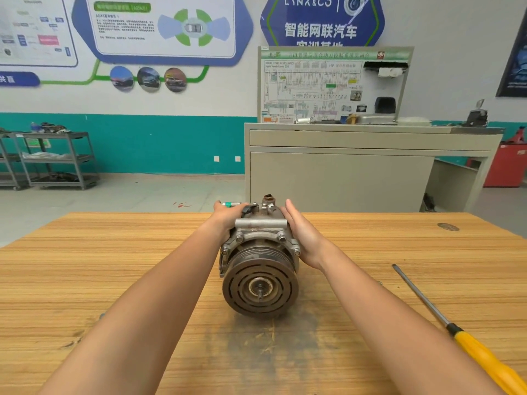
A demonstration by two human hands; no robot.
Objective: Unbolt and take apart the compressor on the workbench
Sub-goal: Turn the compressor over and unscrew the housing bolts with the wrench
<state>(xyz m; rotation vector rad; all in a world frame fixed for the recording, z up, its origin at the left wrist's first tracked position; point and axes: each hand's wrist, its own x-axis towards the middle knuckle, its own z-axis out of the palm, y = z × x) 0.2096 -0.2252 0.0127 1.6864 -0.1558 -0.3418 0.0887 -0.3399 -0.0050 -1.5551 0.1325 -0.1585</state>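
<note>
The compressor (259, 260) lies on the wooden workbench (114, 266), its grooved pulley and clutch plate facing me and its bolted housing behind. My left hand (228, 219) grips the housing's left side with its fingers curled round the rear. A small silver and green piece (232, 204) sticks out at its fingertips; I cannot tell what it is. On the housing's right side my right hand (303, 232) rests flat, fingers straight. Several bolt heads show around the front flange.
A long screwdriver (456, 329) with a yellow handle lies on the bench at the right, shaft pointing away from me. A dark smudge marks the wood in front of the compressor. Beyond the bench stand a beige training cabinet (342, 172) and a metal shelf trolley (54, 161).
</note>
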